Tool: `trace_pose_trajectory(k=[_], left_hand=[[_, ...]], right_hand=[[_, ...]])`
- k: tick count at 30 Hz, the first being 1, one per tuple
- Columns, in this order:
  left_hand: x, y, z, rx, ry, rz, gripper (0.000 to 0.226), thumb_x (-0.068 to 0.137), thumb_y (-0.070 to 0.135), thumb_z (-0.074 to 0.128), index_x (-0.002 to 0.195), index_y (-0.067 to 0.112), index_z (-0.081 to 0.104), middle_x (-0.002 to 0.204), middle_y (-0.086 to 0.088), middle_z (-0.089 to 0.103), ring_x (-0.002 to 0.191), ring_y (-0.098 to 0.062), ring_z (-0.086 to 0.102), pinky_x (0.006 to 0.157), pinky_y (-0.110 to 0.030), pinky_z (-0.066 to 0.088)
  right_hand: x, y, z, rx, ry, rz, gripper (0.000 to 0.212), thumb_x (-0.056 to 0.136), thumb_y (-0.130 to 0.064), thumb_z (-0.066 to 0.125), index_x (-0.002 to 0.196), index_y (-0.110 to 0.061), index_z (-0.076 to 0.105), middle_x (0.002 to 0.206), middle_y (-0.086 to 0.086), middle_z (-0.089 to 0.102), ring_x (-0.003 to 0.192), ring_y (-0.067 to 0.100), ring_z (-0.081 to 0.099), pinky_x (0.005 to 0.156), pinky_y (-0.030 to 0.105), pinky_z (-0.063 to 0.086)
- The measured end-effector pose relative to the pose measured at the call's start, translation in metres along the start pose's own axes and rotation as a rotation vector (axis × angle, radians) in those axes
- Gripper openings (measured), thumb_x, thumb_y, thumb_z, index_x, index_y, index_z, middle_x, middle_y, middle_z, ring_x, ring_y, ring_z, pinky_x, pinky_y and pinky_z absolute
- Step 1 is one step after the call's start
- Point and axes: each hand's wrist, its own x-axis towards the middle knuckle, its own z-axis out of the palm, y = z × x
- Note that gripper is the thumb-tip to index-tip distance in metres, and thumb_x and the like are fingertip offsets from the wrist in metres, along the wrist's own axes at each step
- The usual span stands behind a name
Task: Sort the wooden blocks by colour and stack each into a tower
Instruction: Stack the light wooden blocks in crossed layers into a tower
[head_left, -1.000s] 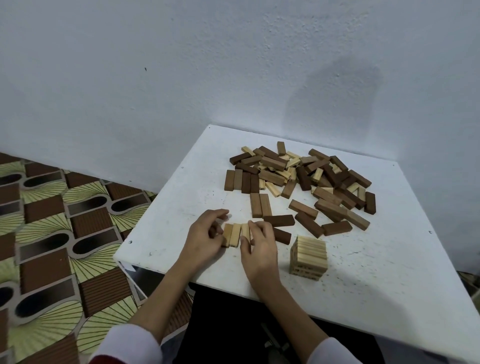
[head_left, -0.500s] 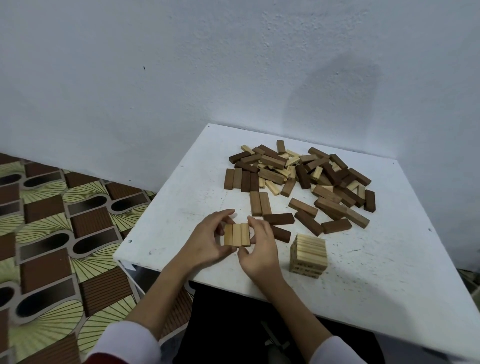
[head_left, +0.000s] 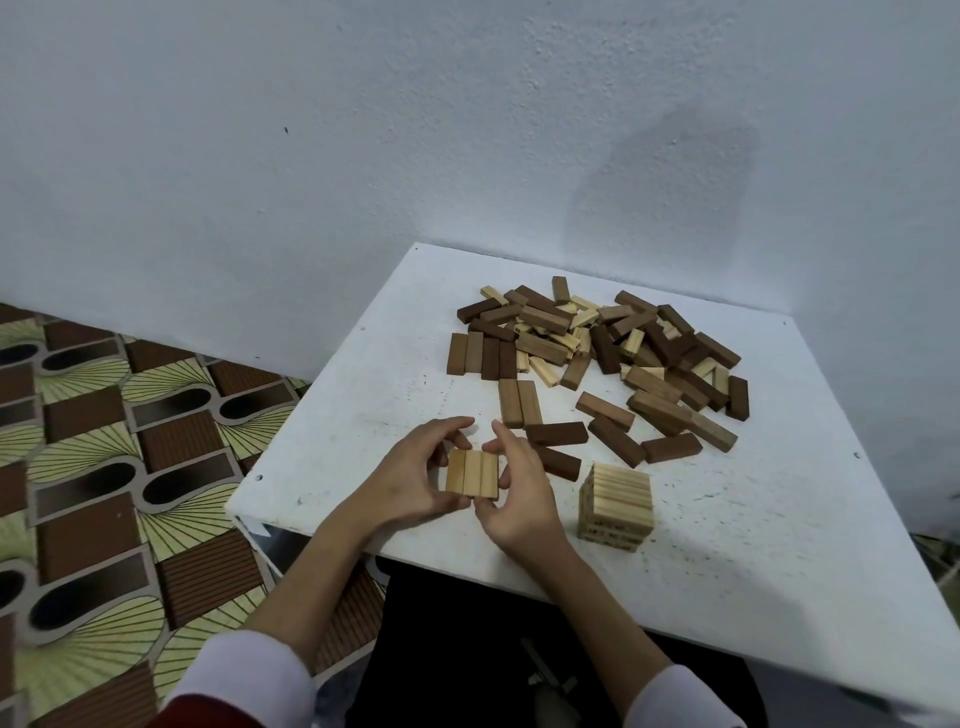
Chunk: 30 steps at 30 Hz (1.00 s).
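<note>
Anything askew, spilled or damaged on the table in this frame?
Nothing stands out. Both hands, left hand and right hand, hold three light blocks side by side; the light tower stands square, and the unsorted pile lies on the table.

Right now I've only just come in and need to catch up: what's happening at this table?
A person is sorting wooden blocks by colour. Both hands, the left hand and right hand, hold three pale blocks pressed side by side near the front of the white table. A short tower of pale blocks already stands to the right. The mixed pile of pale and brown blocks lies behind, unsorted.
</note>
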Motion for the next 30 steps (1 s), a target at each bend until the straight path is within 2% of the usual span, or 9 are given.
trace_pose_trajectory(k=[4,8,13,16,20,26,28,30], left_hand=[[0.0,0.002,-0.002,0.003,-0.014,0.009,0.077,0.058,0.025,0.076,0.13,0.025,0.047,0.107,0.012,0.057,0.088,-0.002,0.049,0.073,-0.01,0.04],[0.001,0.001,-0.001,-0.02,-0.011,-0.01,0.077,0.057,0.023,0.076,0.128,0.026,0.048,0.105,0.013,0.059,0.086,-0.001,0.05,0.073,-0.009,0.04],[0.001,0.002,-0.003,-0.059,-0.028,-0.063,0.078,0.055,0.023,0.078,0.127,0.029,0.048,0.104,0.013,0.06,0.082,-0.001,0.05,0.072,-0.009,0.04],[0.001,0.002,-0.004,-0.079,-0.031,-0.091,0.079,0.055,0.02,0.08,0.126,0.032,0.048,0.104,0.014,0.06,0.082,-0.001,0.048,0.073,-0.01,0.04],[0.0,0.003,-0.005,-0.049,-0.023,-0.1,0.08,0.061,0.01,0.084,0.128,0.034,0.048,0.105,0.016,0.06,0.093,-0.001,0.046,0.077,-0.009,0.037],[0.001,0.018,-0.013,-0.041,0.02,-0.111,0.084,0.057,0.016,0.087,0.124,0.043,0.044,0.104,0.021,0.059,0.098,0.006,0.047,0.079,-0.01,0.04],[0.002,0.029,-0.018,-0.069,0.036,-0.088,0.084,0.054,0.02,0.085,0.123,0.043,0.044,0.104,0.02,0.061,0.098,0.005,0.048,0.083,-0.014,0.041],[0.005,0.041,-0.021,-0.084,0.039,-0.058,0.085,0.058,0.012,0.087,0.124,0.042,0.044,0.104,0.019,0.062,0.101,0.004,0.05,0.086,-0.013,0.041]], right_hand=[[0.001,-0.001,-0.003,-0.005,-0.032,-0.01,0.083,0.075,-0.005,0.064,0.146,-0.012,0.023,0.125,-0.002,0.048,0.105,0.015,0.043,0.092,0.031,0.041],[0.0,0.0,-0.003,-0.004,-0.032,-0.032,0.081,0.074,-0.002,0.064,0.145,-0.011,0.026,0.124,0.0,0.05,0.101,0.008,0.039,0.091,0.028,0.039],[0.001,-0.001,-0.002,-0.01,-0.023,0.004,0.079,0.075,-0.001,0.066,0.144,-0.016,0.03,0.115,-0.015,0.043,0.099,0.007,0.039,0.094,0.032,0.043],[0.0,-0.003,-0.001,-0.006,-0.02,0.013,0.078,0.076,0.001,0.064,0.143,-0.017,0.03,0.114,-0.017,0.042,0.098,0.007,0.038,0.092,0.034,0.044],[0.0,-0.006,-0.003,0.004,-0.038,0.023,0.079,0.076,0.002,0.062,0.144,-0.018,0.027,0.117,-0.014,0.042,0.116,0.012,0.04,0.096,0.033,0.042],[0.003,-0.023,-0.017,-0.065,-0.099,-0.007,0.081,0.08,0.0,0.058,0.147,-0.023,0.018,0.135,-0.002,0.037,0.13,0.017,0.031,0.105,0.04,0.037],[0.003,-0.033,-0.03,-0.06,-0.108,-0.039,0.082,0.081,0.001,0.058,0.147,-0.026,0.017,0.133,-0.004,0.036,0.127,0.016,0.034,0.104,0.038,0.039],[0.003,-0.039,-0.047,-0.031,-0.105,-0.065,0.082,0.082,0.0,0.06,0.146,-0.028,0.019,0.129,-0.007,0.038,0.119,0.013,0.041,0.1,0.036,0.042]])
